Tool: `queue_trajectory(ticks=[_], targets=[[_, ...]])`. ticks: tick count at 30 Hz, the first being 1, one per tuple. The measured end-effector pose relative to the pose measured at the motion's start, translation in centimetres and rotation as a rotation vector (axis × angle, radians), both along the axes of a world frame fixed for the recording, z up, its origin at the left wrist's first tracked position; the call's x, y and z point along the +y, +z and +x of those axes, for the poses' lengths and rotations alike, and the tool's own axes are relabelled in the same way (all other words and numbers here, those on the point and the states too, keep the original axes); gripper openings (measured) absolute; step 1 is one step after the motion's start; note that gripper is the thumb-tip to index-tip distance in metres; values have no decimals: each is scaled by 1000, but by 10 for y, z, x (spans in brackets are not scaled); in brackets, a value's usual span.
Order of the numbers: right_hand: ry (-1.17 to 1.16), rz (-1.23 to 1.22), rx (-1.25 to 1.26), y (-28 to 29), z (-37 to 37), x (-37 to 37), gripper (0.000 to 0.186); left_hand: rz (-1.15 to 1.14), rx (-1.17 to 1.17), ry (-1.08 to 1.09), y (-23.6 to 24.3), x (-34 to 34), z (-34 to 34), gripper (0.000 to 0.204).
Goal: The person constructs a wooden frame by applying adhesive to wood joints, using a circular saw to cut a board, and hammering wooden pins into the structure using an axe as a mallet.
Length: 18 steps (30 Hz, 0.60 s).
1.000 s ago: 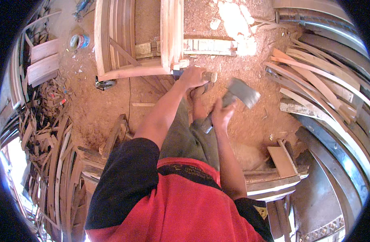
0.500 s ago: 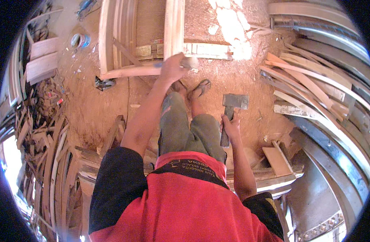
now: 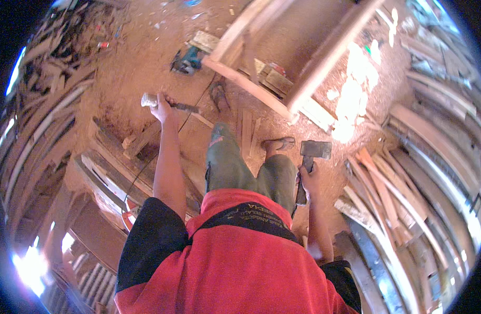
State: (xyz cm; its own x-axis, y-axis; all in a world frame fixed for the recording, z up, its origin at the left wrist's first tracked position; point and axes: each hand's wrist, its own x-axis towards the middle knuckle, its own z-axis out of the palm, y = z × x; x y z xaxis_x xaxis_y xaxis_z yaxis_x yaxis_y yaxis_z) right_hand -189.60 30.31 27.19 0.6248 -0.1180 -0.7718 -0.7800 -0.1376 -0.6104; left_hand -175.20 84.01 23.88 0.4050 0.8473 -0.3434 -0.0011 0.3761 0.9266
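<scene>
My left hand [image 3: 162,107] grips a chisel [image 3: 186,108] with a pale round handle and dark blade, held out to the left over the dirt floor. My right hand [image 3: 309,178] is closed on the handle of a hammer [image 3: 315,149] with a broad grey head, beside my right thigh. A pale wooden frame [image 3: 248,93] lies ahead of me, beyond both tools and my sandalled feet.
A teal and black power tool [image 3: 188,61] sits left of the frame, with a dark cord across the floor. Piles of timber boards [image 3: 387,193] line the right; scrap wood [image 3: 49,89] and planks [image 3: 112,162] lie on the left, behind and beside me.
My body and view have turned, so the frame now appears slanted and further right. My left hand has moved away from the frame to the left with the chisel; the hammer has lowered slightly.
</scene>
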Motion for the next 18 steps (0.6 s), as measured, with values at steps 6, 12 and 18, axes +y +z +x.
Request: queue_trajectory(ticks=[6,12,18], targets=[[123,-36,23,46,130,141,22,-107,96,59,-69,103,83,18],[290,-13,9,48,224,279,18,-257,92,-138,-120,93,188,28],[588,-135,-14,69,302,392,29,-216,70,-353,-138,114,213,17]])
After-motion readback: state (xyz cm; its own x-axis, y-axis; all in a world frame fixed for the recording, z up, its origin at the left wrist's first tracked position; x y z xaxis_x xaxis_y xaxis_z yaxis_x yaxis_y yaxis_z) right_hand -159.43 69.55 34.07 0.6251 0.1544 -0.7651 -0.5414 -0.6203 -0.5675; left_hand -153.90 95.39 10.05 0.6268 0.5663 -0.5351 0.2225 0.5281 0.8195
